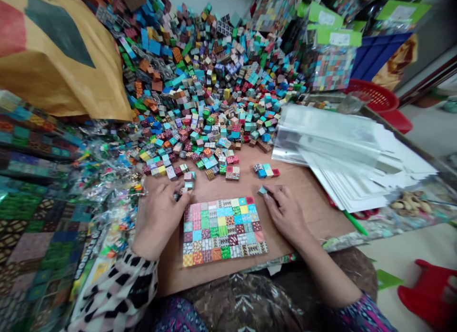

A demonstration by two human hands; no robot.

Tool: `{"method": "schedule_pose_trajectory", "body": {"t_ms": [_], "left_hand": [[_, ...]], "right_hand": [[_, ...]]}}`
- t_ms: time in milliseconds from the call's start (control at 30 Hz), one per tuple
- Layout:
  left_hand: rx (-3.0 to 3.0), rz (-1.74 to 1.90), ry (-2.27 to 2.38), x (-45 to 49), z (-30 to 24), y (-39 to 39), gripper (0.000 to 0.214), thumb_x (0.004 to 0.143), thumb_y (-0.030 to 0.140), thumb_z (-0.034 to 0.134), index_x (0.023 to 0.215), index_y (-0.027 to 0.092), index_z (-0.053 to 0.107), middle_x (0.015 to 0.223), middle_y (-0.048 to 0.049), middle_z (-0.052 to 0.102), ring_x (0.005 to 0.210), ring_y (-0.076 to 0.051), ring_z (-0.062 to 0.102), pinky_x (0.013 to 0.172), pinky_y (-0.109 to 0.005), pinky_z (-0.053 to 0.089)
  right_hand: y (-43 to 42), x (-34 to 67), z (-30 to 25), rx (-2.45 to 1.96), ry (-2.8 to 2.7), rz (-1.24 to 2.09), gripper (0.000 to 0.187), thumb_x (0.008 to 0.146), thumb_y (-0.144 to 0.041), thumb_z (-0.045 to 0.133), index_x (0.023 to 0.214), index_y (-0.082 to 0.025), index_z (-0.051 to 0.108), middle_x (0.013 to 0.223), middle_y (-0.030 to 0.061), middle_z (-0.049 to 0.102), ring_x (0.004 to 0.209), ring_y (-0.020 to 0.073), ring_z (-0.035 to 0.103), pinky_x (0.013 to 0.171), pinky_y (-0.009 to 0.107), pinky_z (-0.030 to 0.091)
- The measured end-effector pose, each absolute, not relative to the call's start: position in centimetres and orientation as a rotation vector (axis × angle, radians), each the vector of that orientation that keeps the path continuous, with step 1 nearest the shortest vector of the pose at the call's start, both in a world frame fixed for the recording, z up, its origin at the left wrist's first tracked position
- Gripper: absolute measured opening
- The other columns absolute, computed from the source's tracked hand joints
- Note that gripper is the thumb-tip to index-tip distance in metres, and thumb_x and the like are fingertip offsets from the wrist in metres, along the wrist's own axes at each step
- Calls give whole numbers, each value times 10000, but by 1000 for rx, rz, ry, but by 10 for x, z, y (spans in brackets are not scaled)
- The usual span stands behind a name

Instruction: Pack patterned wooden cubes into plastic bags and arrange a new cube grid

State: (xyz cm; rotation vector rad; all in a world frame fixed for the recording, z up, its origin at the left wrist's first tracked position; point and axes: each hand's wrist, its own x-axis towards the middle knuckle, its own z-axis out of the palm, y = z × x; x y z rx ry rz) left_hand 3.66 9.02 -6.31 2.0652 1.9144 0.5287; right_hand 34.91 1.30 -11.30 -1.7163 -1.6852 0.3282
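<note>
A flat rectangle of small printed cubes, set edge to edge in rows, lies on the brown board in front of me. At its upper left, my left hand has its fingers curled round a dark checked cube; a pale cube and a teal one sit right beside the fingertips. To the right of the rectangle, my right hand pinches a grey-blue cube between thumb and fingers. Just beyond it lies a short cluster of cubes, with a red-topped block farther left.
A large heap of loose cubes covers the back. Clear plastic bags lie over white cards at right. Small bagged parts and a yellow sack are at left. A red basket stands back right.
</note>
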Motion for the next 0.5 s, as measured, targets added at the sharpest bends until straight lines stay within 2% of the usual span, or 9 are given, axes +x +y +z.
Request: {"method": "schedule_pose_trajectory", "body": {"t_ms": [133,300,500], "left_hand": [[2251,336,2015,40,-61,93,459,925,510,452,1232,265,689,1240,-113,677,1061,-348,660,806,-447,513],[2332,298,2003,42,-58,91,402,959,435,428,1205,261,694,1229,-84,676,1074,-300,661,807,-397,504],[2350,274,2051,42,-61,90,418,957,502,441,1228,297,684,1232,-72,667,1018,-298,672,735,-388,486]], "right_hand": [[13,348,-112,-1711,-1689,318,330,1010,-323,449,1226,-168,644,1030,111,609,957,237,620,809,381,523],[12,348,-109,-1728,-1678,363,325,1003,-342,458,1202,-180,657,1009,102,598,909,231,622,757,368,531],[12,350,-108,-1670,-1675,433,297,981,-376,515,1170,-196,657,1043,102,608,944,234,625,788,375,536]]}}
